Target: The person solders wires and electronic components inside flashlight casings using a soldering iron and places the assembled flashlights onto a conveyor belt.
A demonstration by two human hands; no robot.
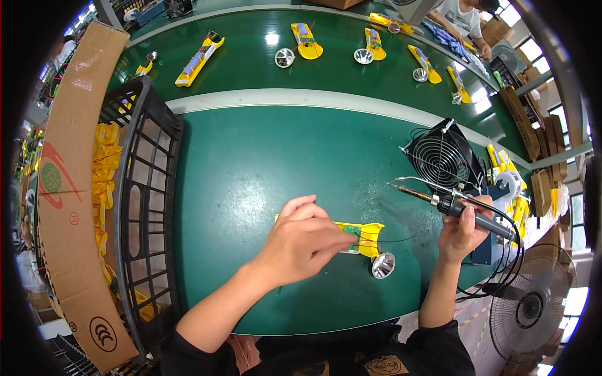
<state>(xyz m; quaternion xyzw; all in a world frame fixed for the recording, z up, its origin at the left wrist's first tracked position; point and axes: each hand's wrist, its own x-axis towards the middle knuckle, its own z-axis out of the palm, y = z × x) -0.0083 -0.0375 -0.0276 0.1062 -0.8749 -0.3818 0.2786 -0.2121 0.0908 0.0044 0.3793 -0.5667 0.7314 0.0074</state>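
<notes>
A yellow flashlight housing lies on the green table, with a strip of green circuit board inside it. My left hand covers much of the housing, its fingers drawn together in a pinch over the board. Whatever is between those fingertips is hidden. A thin dark wire trails rightward from beside them. Touching the housing's right end is a round silver reflector. My right hand grips a soldering iron with a thin curved metal tube; its tip points left, raised above the table.
A small black fan stands at the back right, by a solder spool. At left is a black crate of yellow parts, beside a cardboard sheet. Several housings lie on the green belt behind; a person sits beyond.
</notes>
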